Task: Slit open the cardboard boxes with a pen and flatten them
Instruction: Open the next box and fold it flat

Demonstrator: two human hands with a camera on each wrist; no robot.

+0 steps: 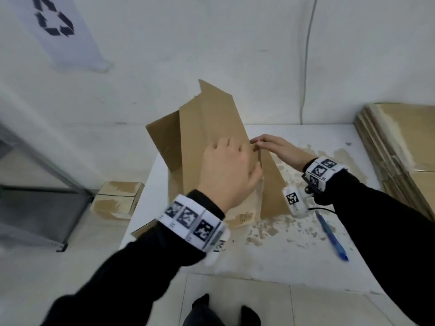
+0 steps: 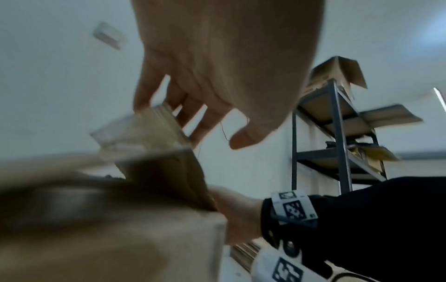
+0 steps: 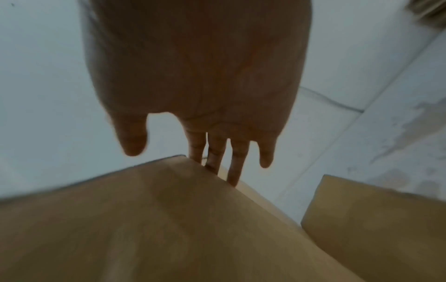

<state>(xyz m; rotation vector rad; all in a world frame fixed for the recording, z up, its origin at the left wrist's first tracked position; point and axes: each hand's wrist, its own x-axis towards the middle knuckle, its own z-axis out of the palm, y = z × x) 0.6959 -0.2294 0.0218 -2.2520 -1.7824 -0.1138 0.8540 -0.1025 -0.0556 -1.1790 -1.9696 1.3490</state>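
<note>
While hands [image 1: 244,158] press, opened box [image 1: 211,128], pen [image 1: 332,236] nr.

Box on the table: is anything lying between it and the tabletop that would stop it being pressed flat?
Nothing visible does. Both hands, left and right, are already on the half-collapsed box. The pen lies apart, nearer the table's front right. What is beneath the box is hidden.

Black long sleeves [image 1: 381,208], white wristbands [image 1: 193,222] printed with black square markers, white wrist-mounted camera units [image 1: 294,201], dark shoes [image 1: 200,304]
</note>
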